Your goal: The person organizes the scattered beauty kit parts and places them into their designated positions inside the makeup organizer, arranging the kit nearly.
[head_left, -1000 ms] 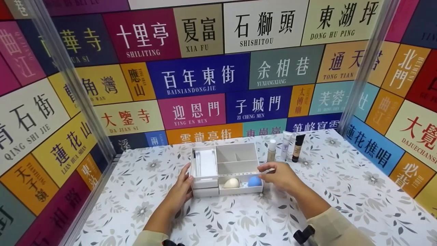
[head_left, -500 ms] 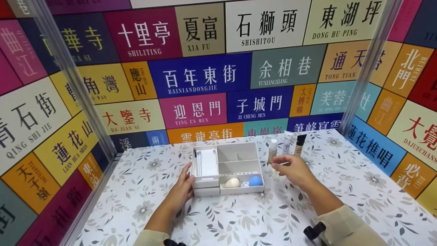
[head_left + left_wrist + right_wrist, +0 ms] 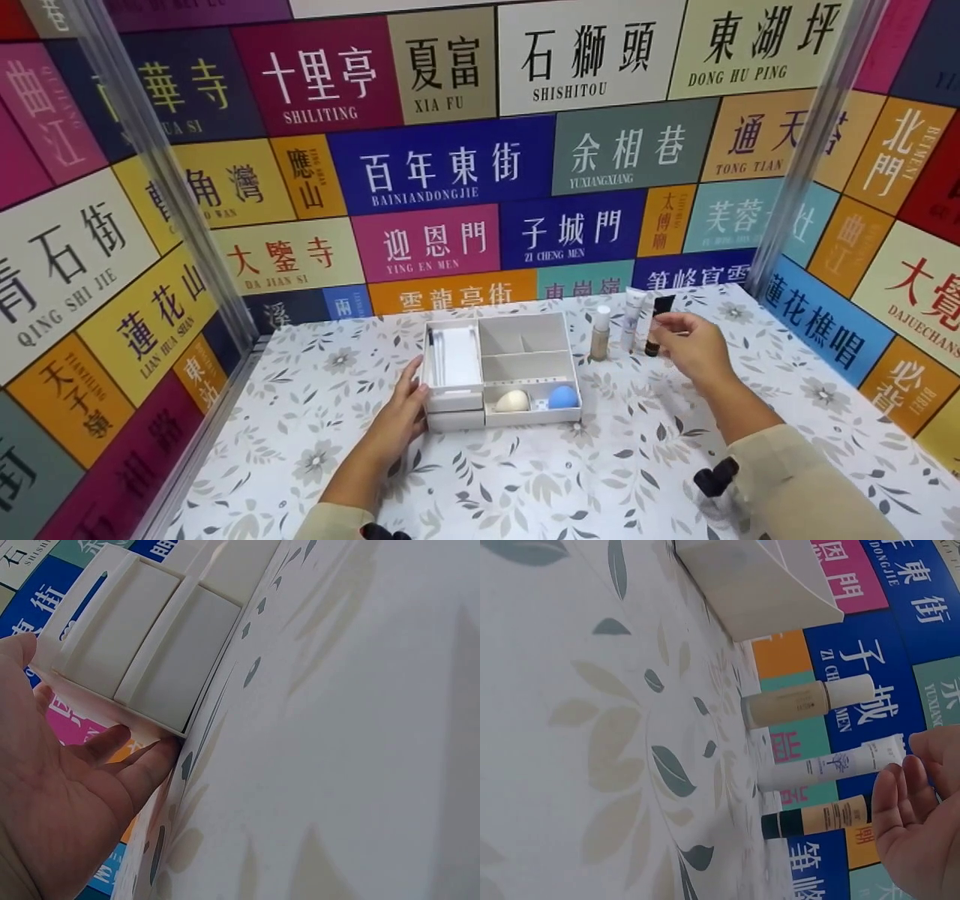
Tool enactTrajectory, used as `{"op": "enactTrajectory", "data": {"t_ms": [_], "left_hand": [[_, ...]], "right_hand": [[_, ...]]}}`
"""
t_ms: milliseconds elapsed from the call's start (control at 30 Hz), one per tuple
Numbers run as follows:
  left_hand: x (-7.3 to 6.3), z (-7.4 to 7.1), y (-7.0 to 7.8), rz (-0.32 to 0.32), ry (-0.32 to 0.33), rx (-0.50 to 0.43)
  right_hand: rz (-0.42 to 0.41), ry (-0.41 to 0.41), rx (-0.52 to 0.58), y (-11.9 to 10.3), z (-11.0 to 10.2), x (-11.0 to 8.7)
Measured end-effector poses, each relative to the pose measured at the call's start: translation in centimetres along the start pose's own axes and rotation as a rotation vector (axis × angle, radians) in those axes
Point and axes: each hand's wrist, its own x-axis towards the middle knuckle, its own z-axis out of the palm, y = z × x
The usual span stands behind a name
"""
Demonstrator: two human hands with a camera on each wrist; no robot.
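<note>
A white desktop organizer (image 3: 525, 365) stands on the table. Its front tray holds a cream makeup sponge (image 3: 513, 401) and a blue makeup sponge (image 3: 562, 397). At its left side is my left hand (image 3: 400, 409), fingers spread loosely against the wall; the left wrist view shows the thumb near the upper drawer front (image 3: 124, 622). My right hand (image 3: 694, 345) reaches the black and beige cosmetic tube (image 3: 829, 816), its bent fingers overlapping the tube's upper part. Beside that tube stand a white tube (image 3: 832, 765) and a white-capped foundation bottle (image 3: 791, 706), all upright.
A thin dark-tipped stick (image 3: 433, 352) lies in the organizer's left compartment, over a white surface. The floral tablecloth (image 3: 480, 480) covers the table. Printed sign panels (image 3: 442, 165) rise behind and on both sides, with metal posts at the corners.
My right hand has left the organizer's right side and moved right, past the foundation bottle and the white tube, to the black and beige tube. My left hand stays at the organizer.
</note>
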Motion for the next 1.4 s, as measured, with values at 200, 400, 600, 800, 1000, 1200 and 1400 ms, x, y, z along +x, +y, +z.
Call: {"op": "enactTrajectory", "data": {"t_ms": [200, 400, 600, 800, 1000, 1200, 1400], "left_hand": [[0.0, 0.0, -0.1, 0.005, -0.001, -0.010], [-0.1, 0.1, 0.1, 0.019, 0.001, -0.004], [0.0, 0.2, 0.1, -0.002, 0.013, 0.003], [0.1, 0.1, 0.0, 0.008, 0.011, 0.000], [0.1, 0.1, 0.0, 0.005, 0.011, -0.003], [0.1, 0.1, 0.0, 0.014, 0.008, -0.012], [0.0, 0.1, 0.0, 0.017, -0.002, -0.023]], "right_hand": [[0.068, 0.059, -0.009, 0.5, -0.9, 1.5], [0.096, 0.093, -0.015, 0.8, -1.3, 2.9], [0.127, 0.077, -0.006, 1.0, -1.2, 4.1], [0.139, 0.081, -0.005, 1.1, -1.2, 4.9], [0.135, 0.059, 0.023, 1.2, -1.1, 5.2], [0.090, 0.023, 0.023, 1.4, -0.7, 5.2], [0.055, 0.011, 0.053, 2.0, -0.3, 5.0]]}}
